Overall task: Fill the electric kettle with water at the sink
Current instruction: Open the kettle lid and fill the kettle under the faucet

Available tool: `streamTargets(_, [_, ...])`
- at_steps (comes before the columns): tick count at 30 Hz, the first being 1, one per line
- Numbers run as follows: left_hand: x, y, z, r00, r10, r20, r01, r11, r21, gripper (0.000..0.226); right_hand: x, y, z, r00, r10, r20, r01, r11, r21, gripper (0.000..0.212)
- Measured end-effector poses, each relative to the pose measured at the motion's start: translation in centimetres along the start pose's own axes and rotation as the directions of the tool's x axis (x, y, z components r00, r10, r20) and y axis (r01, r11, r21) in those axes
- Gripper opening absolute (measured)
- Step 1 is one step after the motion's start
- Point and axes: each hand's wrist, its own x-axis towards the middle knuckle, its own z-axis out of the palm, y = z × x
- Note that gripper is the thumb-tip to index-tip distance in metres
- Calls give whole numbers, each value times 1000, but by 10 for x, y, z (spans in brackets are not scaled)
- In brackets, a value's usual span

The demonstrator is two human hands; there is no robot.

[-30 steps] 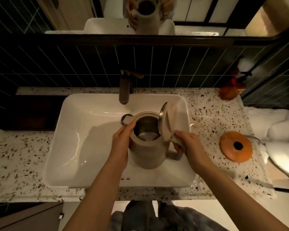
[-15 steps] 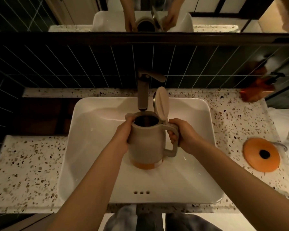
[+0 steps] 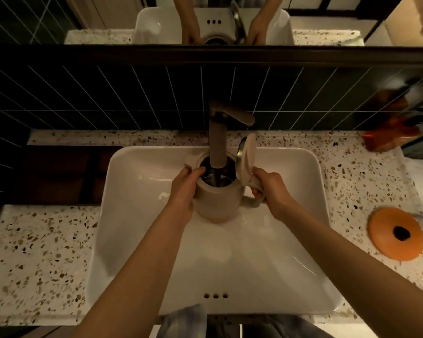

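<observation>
A beige electric kettle (image 3: 216, 198) is held upright over the white rectangular sink (image 3: 310, 215), its open mouth directly under the spout of the brown faucet (image 3: 217, 140), which comes down from twelve o'clock. The kettle's lid (image 3: 247, 156) stands flipped up at the kettle's two o'clock side, its metal underside facing the faucet. The left hand (image 3: 185, 191) is wrapped against the kettle's body at its nine o'clock side, thumb near the rim. The right hand (image 3: 270, 189) is curled around the handle at three o'clock. Whether water is running cannot be told. On the speckled terrazzo counter (image 3: 39, 259), well apart at the sink's three o'clock, lies the round orange kettle base (image 3: 396, 236) with a dark centre.
</observation>
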Motion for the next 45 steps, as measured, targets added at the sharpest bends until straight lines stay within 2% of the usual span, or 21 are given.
streamTargets(2, [4,-7,-4,1000,16,19,-16,1000,-3,4,4,3,2,999,-24,-28,24,1000,-8,41])
streamTargets(7, [9,-21,-14,999,48,21,-49,997,63,11,10,13,4,995,-61,-73,58,997,-47,38])
streamTargets(11, [4,-23,-10,993,118,-7,-115,977,178,34,13,18,1,993,-83,-78,76,993,-90,35])
streamTargets(14, [2,-20,-9,983,176,-52,-156,948,277,33,15,19,0,991,-113,-72,104,988,-116,32])
streamTargets(16, [1,-18,-11,960,270,-67,-233,911,340,52,15,19,0,991,-119,-63,110,986,-123,36])
streamTargets(18, [-2,-13,-11,887,460,-44,-380,780,496,53,14,19,0,993,-108,-47,102,987,-121,43])
streamTargets(21, [-9,6,-1,694,705,144,-612,472,635,45,14,17,0,994,-101,-49,93,985,-143,45])
streamTargets(24, [-3,26,17,498,794,348,-714,148,685,43,16,16,1,991,-115,-67,101,978,-183,34])
streamTargets(27, [7,46,40,363,784,504,-743,-82,664,45,14,13,1,993,-94,-73,77,976,-203,34])
streamTargets(29, [16,57,54,329,742,584,-739,-183,648,50,14,10,0,992,-98,-77,80,974,-213,33])
streamTargets(32, [33,63,70,340,670,660,-702,-286,652,55,20,10,-1,989,-100,-108,75,973,-218,38])
streamTargets(34, [41,63,77,345,660,667,-683,-310,661,52,23,9,-1,988,-93,-124,66,975,-210,39])
streamTargets(38, [48,59,85,319,737,596,-683,-258,684,35,26,9,-1,989,-83,-124,55,976,-211,37])
streamTargets(42, [50,57,88,307,750,585,-678,-259,688,39,27,8,-2,990,-84,-112,60,978,-201,34])
streamTargets(45, [48,62,88,330,779,533,-725,-152,671,42,29,9,-2,989,-84,-120,58,978,-200,32])
